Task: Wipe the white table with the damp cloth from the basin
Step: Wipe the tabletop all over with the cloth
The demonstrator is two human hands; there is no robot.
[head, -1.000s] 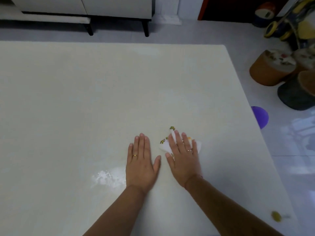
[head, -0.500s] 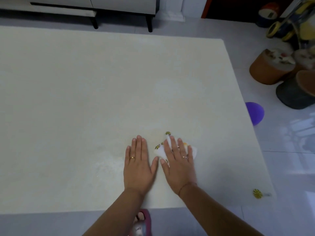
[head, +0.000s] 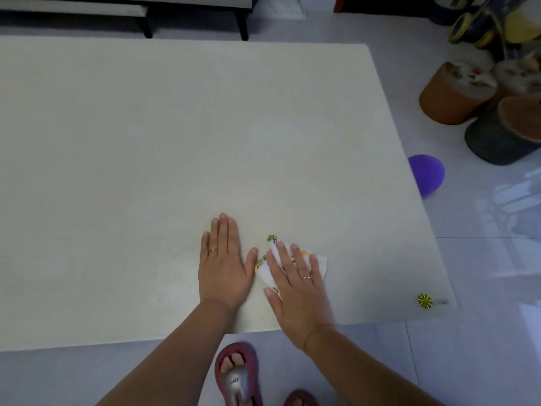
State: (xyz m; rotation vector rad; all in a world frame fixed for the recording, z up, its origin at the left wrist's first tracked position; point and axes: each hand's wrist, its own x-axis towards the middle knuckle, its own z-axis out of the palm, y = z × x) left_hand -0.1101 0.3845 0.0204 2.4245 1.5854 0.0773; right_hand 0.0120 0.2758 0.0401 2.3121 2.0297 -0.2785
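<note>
The white table (head: 146, 142) fills most of the head view. A small white cloth (head: 320, 260) with yellow-green printed marks lies near the table's front edge, right of centre. My right hand (head: 295, 291) presses flat on the cloth with fingers spread, covering most of it. My left hand (head: 224, 265) lies flat on the bare tabletop just left of the cloth, fingers together, holding nothing. No basin is in view.
A small yellow round object (head: 425, 301) lies at the table's front right corner. A purple ball (head: 426, 173), round stools (head: 453, 95) and clutter sit on the floor to the right. A cabinet (head: 193, 7) stands beyond the far edge. My sandalled foot (head: 237, 373) is below the front edge.
Both hands and the cloth have come back toward the table's front edge as the view tilted down. The white patch seen left of my left hand one second ago is gone.
</note>
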